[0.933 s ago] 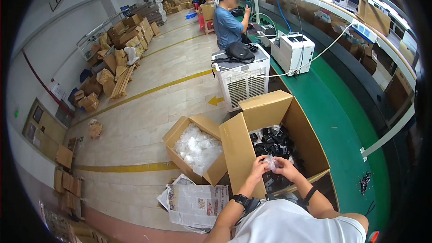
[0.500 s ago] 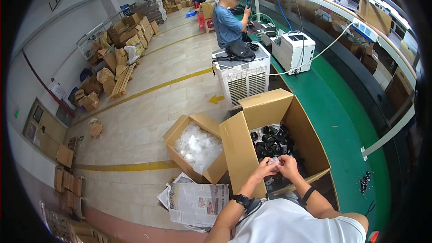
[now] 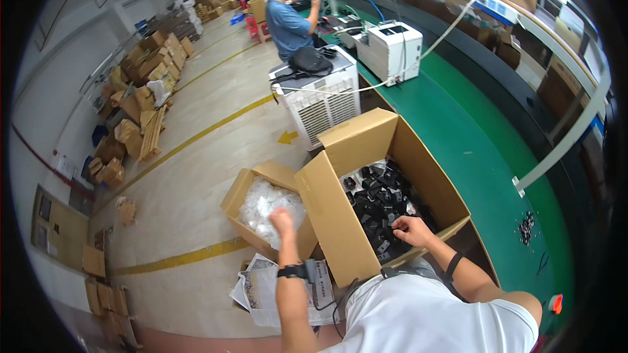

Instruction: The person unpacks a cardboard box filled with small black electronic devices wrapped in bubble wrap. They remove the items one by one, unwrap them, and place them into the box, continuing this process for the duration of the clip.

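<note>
My left hand (image 3: pixel 282 220) is closed above a smaller carton (image 3: pixel 230 200) filled with crumpled clear plastic bags (image 3: pixel 259 201). Whatever its fingers may hold is hidden. Over the large open carton (image 3: pixel 335 222) on the right, my right hand (image 3: pixel 412 230) has its fingers curled together. Anything between them blends into the small black plastic parts (image 3: pixel 379 189) heaped below, so I cannot make it out. Pale bits of wrapping show among the black parts.
Newspaper sheets (image 3: pixel 265 291) lie below the smaller carton. Beyond the large carton stand a white air cooler (image 3: pixel 324 101) with a black bag (image 3: pixel 313 62) and a white machine (image 3: pixel 392 52). A person in blue (image 3: pixel 288 26) stands farther off. Small dark pieces (image 3: pixel 526 227) lie on the green surface.
My hands, together over the large carton around a small clear-wrapped item, have come apart. The left has moved left to the plastic bags; the right stays over the black parts. The view has shifted.
</note>
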`<state>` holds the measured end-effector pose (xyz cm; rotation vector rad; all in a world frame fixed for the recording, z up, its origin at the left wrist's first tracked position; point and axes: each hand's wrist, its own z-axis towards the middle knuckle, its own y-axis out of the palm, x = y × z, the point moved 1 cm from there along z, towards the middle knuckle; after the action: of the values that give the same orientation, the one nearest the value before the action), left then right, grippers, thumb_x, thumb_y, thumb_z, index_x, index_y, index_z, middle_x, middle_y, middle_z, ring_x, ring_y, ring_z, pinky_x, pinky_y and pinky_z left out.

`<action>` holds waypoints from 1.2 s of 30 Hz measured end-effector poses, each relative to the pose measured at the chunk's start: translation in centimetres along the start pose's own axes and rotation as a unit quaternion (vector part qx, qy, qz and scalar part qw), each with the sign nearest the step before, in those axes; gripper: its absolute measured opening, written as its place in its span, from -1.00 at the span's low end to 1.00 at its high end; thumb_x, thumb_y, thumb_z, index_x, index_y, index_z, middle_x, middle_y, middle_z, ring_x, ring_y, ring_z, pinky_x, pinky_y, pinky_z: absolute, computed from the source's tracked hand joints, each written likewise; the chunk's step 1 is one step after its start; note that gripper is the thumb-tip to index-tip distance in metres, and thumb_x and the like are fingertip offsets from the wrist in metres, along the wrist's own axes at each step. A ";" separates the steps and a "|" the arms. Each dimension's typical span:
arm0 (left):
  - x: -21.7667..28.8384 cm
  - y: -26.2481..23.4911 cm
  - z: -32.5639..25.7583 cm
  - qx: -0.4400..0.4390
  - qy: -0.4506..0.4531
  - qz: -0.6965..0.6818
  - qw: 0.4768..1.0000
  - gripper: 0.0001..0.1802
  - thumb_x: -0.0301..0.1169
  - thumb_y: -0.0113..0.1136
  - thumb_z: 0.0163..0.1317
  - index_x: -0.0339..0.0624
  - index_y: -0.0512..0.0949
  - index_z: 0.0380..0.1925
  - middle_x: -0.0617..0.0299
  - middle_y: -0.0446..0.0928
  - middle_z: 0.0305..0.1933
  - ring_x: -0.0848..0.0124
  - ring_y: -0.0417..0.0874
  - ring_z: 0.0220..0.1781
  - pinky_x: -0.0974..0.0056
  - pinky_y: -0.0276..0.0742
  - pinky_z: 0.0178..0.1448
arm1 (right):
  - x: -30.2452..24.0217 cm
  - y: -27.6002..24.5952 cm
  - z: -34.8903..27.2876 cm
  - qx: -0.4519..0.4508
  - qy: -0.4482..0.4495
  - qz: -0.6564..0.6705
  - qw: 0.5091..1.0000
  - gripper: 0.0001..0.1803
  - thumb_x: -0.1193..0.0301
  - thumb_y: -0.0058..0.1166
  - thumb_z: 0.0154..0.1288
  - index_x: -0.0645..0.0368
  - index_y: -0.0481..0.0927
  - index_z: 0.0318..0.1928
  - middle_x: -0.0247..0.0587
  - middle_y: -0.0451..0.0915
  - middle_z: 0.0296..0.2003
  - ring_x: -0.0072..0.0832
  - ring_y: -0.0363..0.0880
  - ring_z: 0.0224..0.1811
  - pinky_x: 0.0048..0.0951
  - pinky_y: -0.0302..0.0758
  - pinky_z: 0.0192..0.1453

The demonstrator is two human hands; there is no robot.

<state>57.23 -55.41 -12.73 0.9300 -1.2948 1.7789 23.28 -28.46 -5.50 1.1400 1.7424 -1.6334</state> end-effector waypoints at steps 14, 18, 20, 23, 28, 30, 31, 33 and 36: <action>-9.0 -7.4 5.7 -0.147 -0.219 0.099 0.960 -0.18 -0.20 0.23 0.15 -0.16 0.13 0.38 -0.04 0.20 0.41 0.03 0.25 0.40 0.02 0.27 0.35 | 5.4 -2.1 -1.5 -0.090 0.046 -0.089 0.991 -0.61 0.22 0.24 0.05 0.19 0.60 -0.14 -0.05 0.66 -0.22 -0.14 0.64 -0.14 -0.23 0.55 -0.04; -0.4 2.6 -2.8 -0.242 -0.078 0.065 0.965 -0.45 -0.37 0.22 0.09 -0.29 0.41 0.12 -0.15 0.37 0.26 0.06 0.42 0.27 0.10 0.27 0.36 | 8.1 -5.5 -0.3 -0.201 0.082 -0.151 0.964 -0.60 0.18 0.20 0.11 0.19 0.62 -0.12 -0.09 0.67 -0.23 -0.16 0.65 -0.14 -0.24 0.56 -0.04; 6.1 5.6 -7.2 -0.256 0.019 0.064 0.964 -0.49 -0.40 0.21 0.08 -0.29 0.43 0.07 -0.14 0.34 0.28 0.02 0.39 0.28 0.06 0.27 0.36 | 8.3 -6.5 2.2 -0.230 0.085 -0.141 0.959 -0.59 0.19 0.18 0.11 0.21 0.63 -0.11 -0.08 0.69 -0.25 -0.17 0.66 -0.16 -0.26 0.57 -0.05; 12.0 10.2 -13.2 -0.234 0.134 0.141 0.953 -0.57 -0.45 0.18 0.08 -0.27 0.48 0.00 -0.09 0.29 0.34 -0.06 0.31 0.34 -0.02 0.25 0.37 | 13.8 -6.4 7.9 -0.204 0.141 -0.152 0.957 -0.64 0.17 0.18 0.02 0.15 0.69 -0.23 -0.03 0.69 -0.26 -0.15 0.67 -0.15 -0.23 0.56 -0.01; 16.3 13.5 -21.3 -0.249 0.211 0.183 0.927 -0.67 -0.57 0.12 0.03 -0.26 0.54 -0.12 -0.03 0.30 0.35 -0.16 0.22 0.40 -0.05 0.18 0.42 | 25.1 -2.6 15.1 -0.179 0.389 -0.234 0.873 -0.57 0.22 0.11 0.09 0.17 0.67 -0.06 0.03 0.61 0.01 -0.13 0.57 0.10 -0.20 0.51 0.15; 16.4 13.5 -23.4 -0.308 0.200 0.185 0.912 -0.74 -0.59 0.11 0.01 -0.29 0.55 -0.22 -0.04 0.37 0.28 -0.14 0.29 0.35 -0.04 0.24 0.37 | 27.8 -1.0 14.7 -0.123 0.492 -0.157 0.847 -0.57 0.22 0.09 0.13 0.14 0.65 -0.01 -0.05 0.57 0.09 -0.17 0.55 0.15 -0.21 0.50 0.18; 16.3 13.5 -23.9 -0.335 0.195 0.183 0.903 -0.77 -0.60 0.11 0.00 -0.30 0.56 -0.27 -0.05 0.41 0.24 -0.12 0.33 0.33 -0.03 0.27 0.35 | 28.7 -0.3 14.6 -0.092 0.541 -0.120 0.827 -0.57 0.22 0.09 0.15 0.12 0.64 0.01 -0.09 0.55 0.13 -0.19 0.54 0.17 -0.21 0.50 0.19; 15.0 13.4 -24.5 -0.311 0.179 0.206 0.911 -0.81 -0.61 0.10 -0.03 -0.28 0.56 -0.34 -0.02 0.48 0.14 -0.09 0.42 0.25 -0.02 0.34 0.26 | 30.3 1.7 13.5 -0.110 0.575 -0.088 0.806 -0.48 0.22 0.08 0.17 0.12 0.53 0.15 -0.11 0.52 0.17 -0.24 0.51 0.21 -0.23 0.47 0.22; 14.9 13.6 -24.8 -0.297 0.171 0.229 0.911 -0.83 -0.59 0.11 -0.05 -0.25 0.55 -0.39 0.02 0.54 0.02 -0.02 0.51 0.13 0.01 0.40 0.17 | 30.9 4.0 11.0 -0.069 0.591 -0.096 0.798 -0.30 0.22 0.02 0.20 0.17 0.25 0.34 0.00 0.40 0.27 -0.21 0.41 0.30 -0.22 0.40 0.29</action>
<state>35.17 -32.35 -11.30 -0.0346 -1.7579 1.6102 8.08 -31.94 -34.65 2.2215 2.6829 -0.7664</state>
